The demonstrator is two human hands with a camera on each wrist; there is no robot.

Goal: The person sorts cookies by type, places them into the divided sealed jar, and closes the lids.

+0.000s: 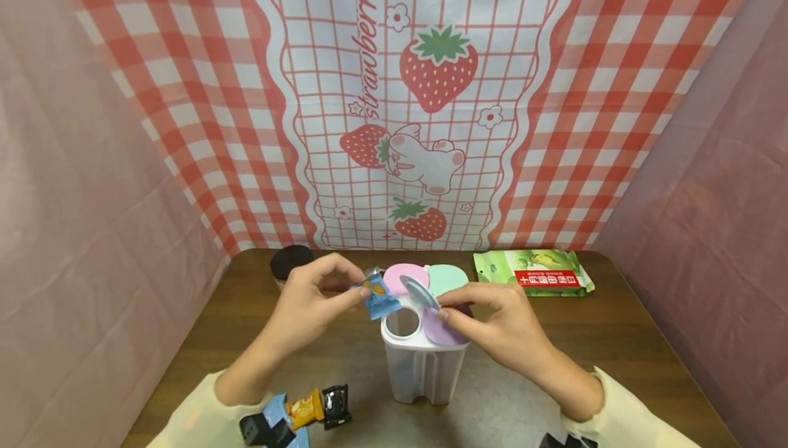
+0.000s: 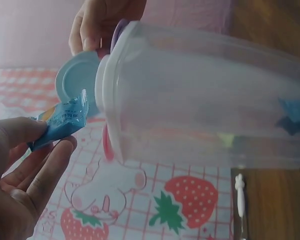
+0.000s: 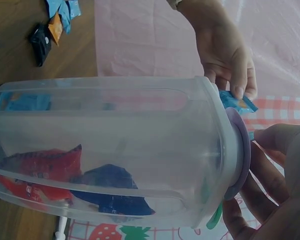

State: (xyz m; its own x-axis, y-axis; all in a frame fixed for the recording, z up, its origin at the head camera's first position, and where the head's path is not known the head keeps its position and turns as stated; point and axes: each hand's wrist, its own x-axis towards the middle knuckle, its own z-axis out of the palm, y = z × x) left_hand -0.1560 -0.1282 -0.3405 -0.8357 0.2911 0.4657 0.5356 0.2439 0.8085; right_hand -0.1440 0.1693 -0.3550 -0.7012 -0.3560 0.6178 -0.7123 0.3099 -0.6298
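Observation:
My left hand (image 1: pixel 312 294) pinches a small blue snack packet (image 1: pixel 381 296) beside the round opening of a clear plastic storage container (image 1: pixel 425 373). The thumb and fingers of my right hand (image 1: pixel 501 321) hold up the pale blue flip lid (image 1: pixel 421 292) of that opening. Pink (image 1: pixel 406 278), mint green (image 1: pixel 447 280) and purple lids (image 1: pixel 444 328) cover the other openings. Through the wall in the right wrist view show a blue packet (image 3: pixel 27 102), a red packet (image 3: pixel 40 167) and a dark blue packet (image 3: pixel 112 187), in separate compartments as far as I can tell.
Near my left forearm lie an orange packet (image 1: pixel 304 408), a black packet (image 1: pixel 335 405) and blue packets (image 1: pixel 276 408). At the back stand a black-lidded jar (image 1: pixel 292 261) on the left and a green wipes-like pack (image 1: pixel 534 272) on the right. A white-handled utensil (image 2: pixel 240 195) lies behind the container.

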